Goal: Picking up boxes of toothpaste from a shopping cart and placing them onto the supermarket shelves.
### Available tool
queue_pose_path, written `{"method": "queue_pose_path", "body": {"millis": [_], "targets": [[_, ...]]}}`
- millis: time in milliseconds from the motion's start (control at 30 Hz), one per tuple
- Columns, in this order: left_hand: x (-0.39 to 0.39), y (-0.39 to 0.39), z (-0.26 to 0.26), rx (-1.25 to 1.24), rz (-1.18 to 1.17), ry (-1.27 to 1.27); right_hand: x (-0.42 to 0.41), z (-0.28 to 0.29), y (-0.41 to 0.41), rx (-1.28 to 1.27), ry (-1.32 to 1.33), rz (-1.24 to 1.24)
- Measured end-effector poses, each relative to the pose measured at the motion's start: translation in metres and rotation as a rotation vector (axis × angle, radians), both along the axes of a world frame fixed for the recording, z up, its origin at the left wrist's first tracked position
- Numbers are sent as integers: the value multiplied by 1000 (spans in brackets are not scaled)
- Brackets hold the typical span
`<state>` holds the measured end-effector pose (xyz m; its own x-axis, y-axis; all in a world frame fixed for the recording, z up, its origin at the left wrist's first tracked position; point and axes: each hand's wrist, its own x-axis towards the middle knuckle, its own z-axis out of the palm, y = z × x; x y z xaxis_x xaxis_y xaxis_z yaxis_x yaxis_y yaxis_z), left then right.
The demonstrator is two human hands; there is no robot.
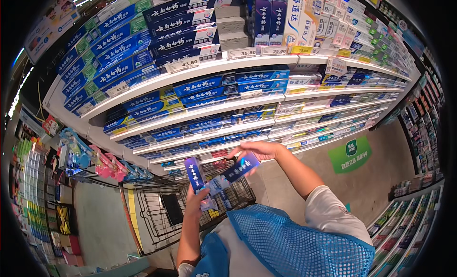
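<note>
My left hand (195, 202) grips a dark blue and purple toothpaste box (194, 172), held nearly upright above a black wire shopping cart (157, 223). In my right hand (262, 152) is a second box (242, 168) of similar colours, tilted, with its lower end close to my left thumb. A pale, shiny part (217, 184) shows at that end; whether it belongs to the box I cannot tell. More small packs lie below my left hand, partly hidden. Both hands are in front of the lower tiers of a toothpaste shelf (228, 132).
Stacked toothpaste boxes (180, 25) fill the upper tier, with a stepped grey gap (232, 30) beside them. Price tags line the white shelf edge (150, 78). Pink and blue hanging packs (107, 162) jut out at left. A green sticker (350, 154) marks the floor at right.
</note>
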<state>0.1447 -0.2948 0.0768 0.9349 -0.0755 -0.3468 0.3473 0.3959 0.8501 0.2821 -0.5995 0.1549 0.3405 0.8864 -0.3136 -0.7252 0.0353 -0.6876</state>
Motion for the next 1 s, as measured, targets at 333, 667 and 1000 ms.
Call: {"method": "queue_pose_path", "body": {"millis": [333,667,1000], "targets": [[-4,-31,-6,-13,190,66,-47,-49,54,-177,-394,-783],[10,-22,7,-418,43,16,-52,-14,51,-240,-457,-607],[20,-25,57,-341,14,-119,-60,2,65,-298,-605,-502]]}}
